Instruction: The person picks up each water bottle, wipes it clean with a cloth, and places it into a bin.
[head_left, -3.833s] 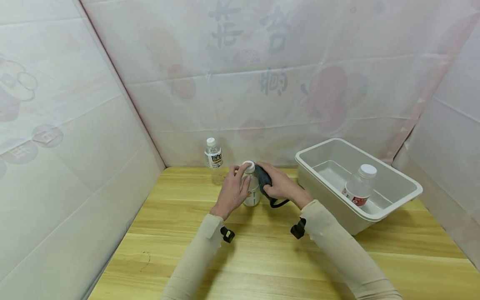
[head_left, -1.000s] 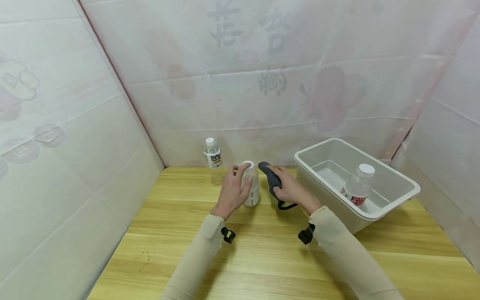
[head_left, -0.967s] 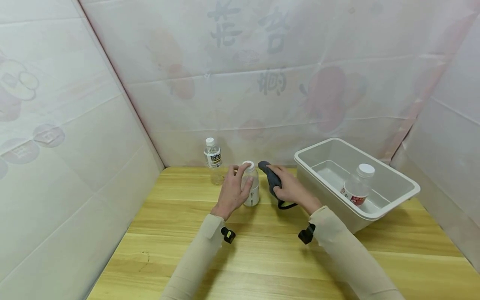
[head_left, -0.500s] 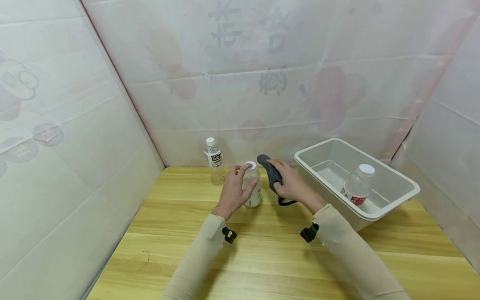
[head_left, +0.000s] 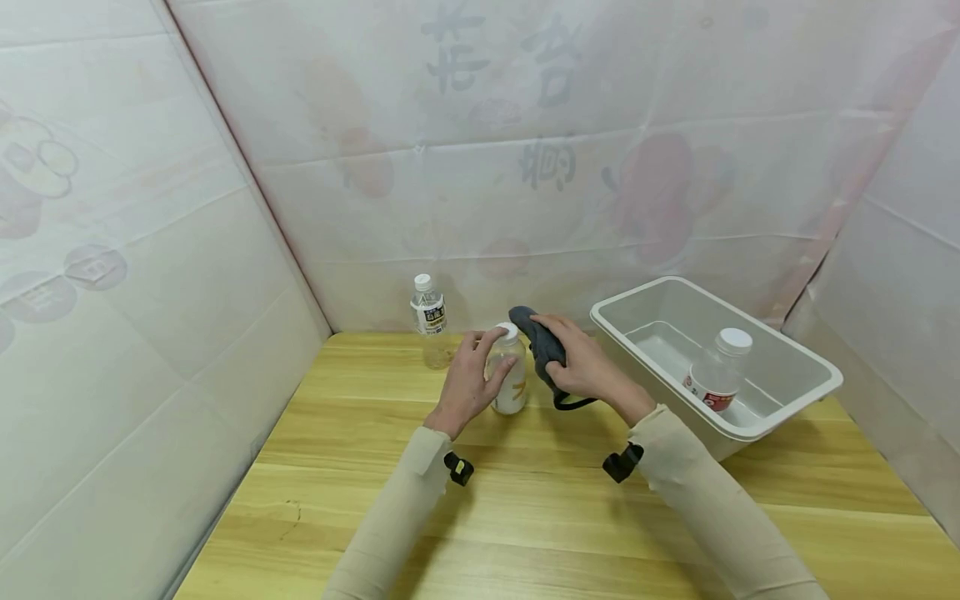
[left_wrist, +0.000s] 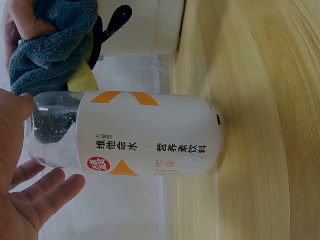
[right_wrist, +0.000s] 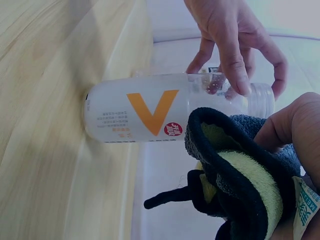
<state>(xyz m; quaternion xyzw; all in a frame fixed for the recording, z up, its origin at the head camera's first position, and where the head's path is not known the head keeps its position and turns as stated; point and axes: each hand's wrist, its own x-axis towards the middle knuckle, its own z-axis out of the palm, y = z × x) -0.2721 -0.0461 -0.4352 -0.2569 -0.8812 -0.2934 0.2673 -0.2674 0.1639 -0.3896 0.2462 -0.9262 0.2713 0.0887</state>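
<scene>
A clear bottle (head_left: pixel 513 393) with a white cap and a white label stands upright on the table. My left hand (head_left: pixel 467 383) holds it near the top, with fingers at the cap and the thumb at the shoulder. In the left wrist view, water drops show inside the bottle (left_wrist: pixel 140 132). My right hand (head_left: pixel 588 367) grips a folded blue-grey cloth (head_left: pixel 542 343) just right of the bottle's upper part. In the right wrist view, the cloth (right_wrist: pixel 240 165) shows a yellow-green inner side, black edging and a loop; it overlaps the bottle's shoulder there.
Another clear bottle (head_left: pixel 429 317) with a white cap stands behind and left of the hands. On the right is a grey-white plastic tub (head_left: pixel 652 400) with a red-labelled bottle (head_left: pixel 718 371) inside. Fabric walls (head_left: pixel 360 242) enclose the wooden table (head_left: pixel 360 467).
The bottle has turned in my left hand, so an orange mark now faces the head camera, and shifted slightly right. The cloth left the bottle's side, then came back up towards its neck.
</scene>
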